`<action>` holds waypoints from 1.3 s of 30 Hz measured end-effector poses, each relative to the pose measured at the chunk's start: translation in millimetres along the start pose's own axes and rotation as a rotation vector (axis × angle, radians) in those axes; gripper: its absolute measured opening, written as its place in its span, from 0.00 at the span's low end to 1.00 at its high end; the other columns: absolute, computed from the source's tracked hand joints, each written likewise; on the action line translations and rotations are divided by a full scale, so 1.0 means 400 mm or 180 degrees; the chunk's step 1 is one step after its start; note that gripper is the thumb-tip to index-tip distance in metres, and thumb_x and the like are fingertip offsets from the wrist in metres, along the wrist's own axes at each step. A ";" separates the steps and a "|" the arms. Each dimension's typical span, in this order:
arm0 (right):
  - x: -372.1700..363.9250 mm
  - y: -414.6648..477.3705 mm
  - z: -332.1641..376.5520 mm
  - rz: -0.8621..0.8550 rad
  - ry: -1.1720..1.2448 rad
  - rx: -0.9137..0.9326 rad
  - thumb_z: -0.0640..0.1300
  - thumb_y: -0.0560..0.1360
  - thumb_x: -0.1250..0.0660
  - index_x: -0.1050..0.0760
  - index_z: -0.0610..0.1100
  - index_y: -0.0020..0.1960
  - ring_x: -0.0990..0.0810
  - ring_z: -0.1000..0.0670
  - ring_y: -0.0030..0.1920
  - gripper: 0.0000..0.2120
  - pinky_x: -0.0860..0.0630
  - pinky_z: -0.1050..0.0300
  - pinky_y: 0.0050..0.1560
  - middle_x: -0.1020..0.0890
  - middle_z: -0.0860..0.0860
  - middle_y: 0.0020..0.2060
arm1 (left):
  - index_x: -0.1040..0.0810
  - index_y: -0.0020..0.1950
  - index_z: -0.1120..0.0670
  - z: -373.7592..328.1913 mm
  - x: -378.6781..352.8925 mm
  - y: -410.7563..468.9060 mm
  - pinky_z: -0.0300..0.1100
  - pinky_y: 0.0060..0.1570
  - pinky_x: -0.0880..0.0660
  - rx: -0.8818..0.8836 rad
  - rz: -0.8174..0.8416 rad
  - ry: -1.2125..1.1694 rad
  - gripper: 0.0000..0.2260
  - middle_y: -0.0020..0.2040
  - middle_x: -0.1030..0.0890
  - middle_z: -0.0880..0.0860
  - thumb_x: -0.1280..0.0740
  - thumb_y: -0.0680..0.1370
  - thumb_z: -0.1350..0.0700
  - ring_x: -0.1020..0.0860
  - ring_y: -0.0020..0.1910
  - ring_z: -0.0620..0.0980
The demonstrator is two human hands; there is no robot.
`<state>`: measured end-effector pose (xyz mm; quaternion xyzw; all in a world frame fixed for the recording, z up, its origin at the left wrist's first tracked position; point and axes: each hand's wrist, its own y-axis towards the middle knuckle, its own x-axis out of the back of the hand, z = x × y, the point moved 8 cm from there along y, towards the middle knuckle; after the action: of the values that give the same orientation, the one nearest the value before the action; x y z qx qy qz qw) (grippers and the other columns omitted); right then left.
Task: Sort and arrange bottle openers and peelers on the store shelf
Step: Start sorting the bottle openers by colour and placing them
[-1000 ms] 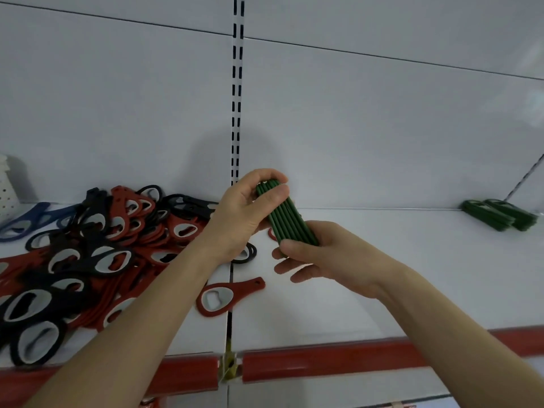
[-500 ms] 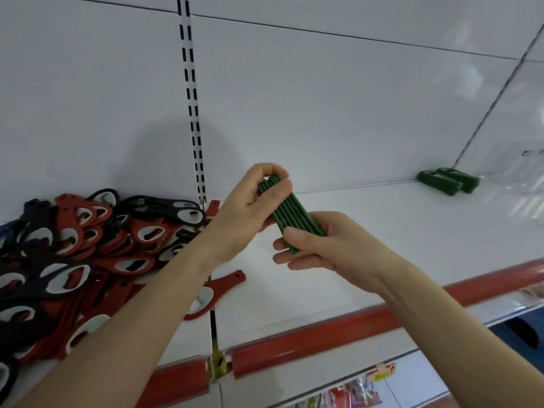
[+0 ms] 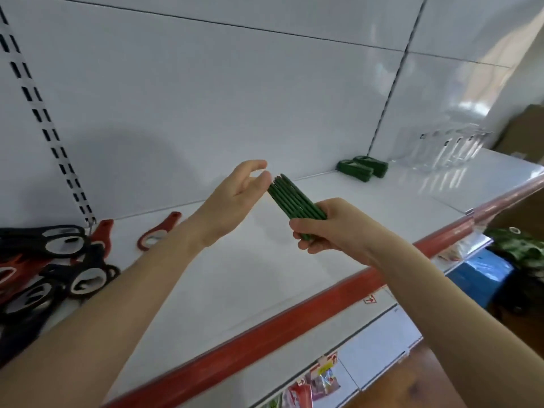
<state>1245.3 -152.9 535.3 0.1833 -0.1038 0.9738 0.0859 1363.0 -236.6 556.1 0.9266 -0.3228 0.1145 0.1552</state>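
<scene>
My right hand (image 3: 332, 228) grips the lower end of a bundle of several green openers (image 3: 294, 198), held above the white shelf (image 3: 235, 275). My left hand (image 3: 235, 198) is open, its fingertips just at the bundle's upper end. Two stacks of green openers (image 3: 362, 168) lie at the back of the shelf to the right. A heap of red and black bottle openers (image 3: 50, 260) covers the shelf's left part. One red opener (image 3: 159, 231) lies apart from the heap near the back wall.
A red price rail (image 3: 294, 319) runs along the shelf's front edge. Clear plastic dividers (image 3: 450, 148) stand at the far right. A slotted upright (image 3: 44, 119) runs down the back wall. Packaged goods (image 3: 312, 384) hang below, with a blue box (image 3: 482, 272) on the floor.
My left hand has let go of the bundle's top and opened; my right hand alone holds it. The view has swung right, pushing the heap toward the left edge.
</scene>
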 end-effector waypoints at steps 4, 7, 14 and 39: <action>0.202 0.091 -0.083 -0.0494 -0.0630 -0.0241 0.38 0.74 0.34 0.27 0.39 0.42 0.22 0.54 0.29 0.04 0.24 0.65 0.30 0.22 0.47 0.34 | 0.32 0.67 0.52 0.060 -0.066 0.119 0.36 0.56 0.36 0.0144 -0.0255 0.1102 0.17 0.65 0.28 0.52 0.42 0.80 0.48 0.29 0.62 0.47; 0.343 0.186 -0.144 -0.0770 -0.1163 -0.0376 0.39 0.74 0.34 0.28 0.37 0.44 0.22 0.52 0.29 0.05 0.26 0.61 0.30 0.23 0.46 0.32 | 0.33 0.69 0.55 0.111 -0.147 0.207 0.38 0.60 0.38 0.0248 -0.0063 0.1947 0.19 0.68 0.31 0.54 0.42 0.80 0.48 0.32 0.66 0.51; 0.491 0.384 -0.202 -0.0808 -0.2335 -0.0540 0.41 0.73 0.35 0.34 0.40 0.34 0.26 0.46 0.32 0.12 0.31 0.59 0.34 0.23 0.45 0.33 | 0.37 0.71 0.52 0.235 -0.239 0.316 0.56 0.70 0.46 0.0882 0.0248 0.3333 0.24 0.75 0.42 0.54 0.47 0.79 0.41 0.46 0.74 0.52; 0.485 0.525 -0.172 -0.1104 -0.3308 -0.0439 0.43 0.76 0.38 0.28 0.39 0.57 0.23 0.41 0.55 0.12 0.32 0.55 0.45 0.22 0.43 0.54 | 0.42 0.74 0.48 0.243 -0.238 0.303 0.50 0.72 0.53 0.0950 -0.0033 0.3075 0.25 0.76 0.46 0.50 0.47 0.79 0.40 0.51 0.75 0.48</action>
<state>1000.8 -314.2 509.7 0.6482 -0.1644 0.7177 0.1943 1224.3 -308.2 462.4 0.7815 -0.1897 0.5743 0.1532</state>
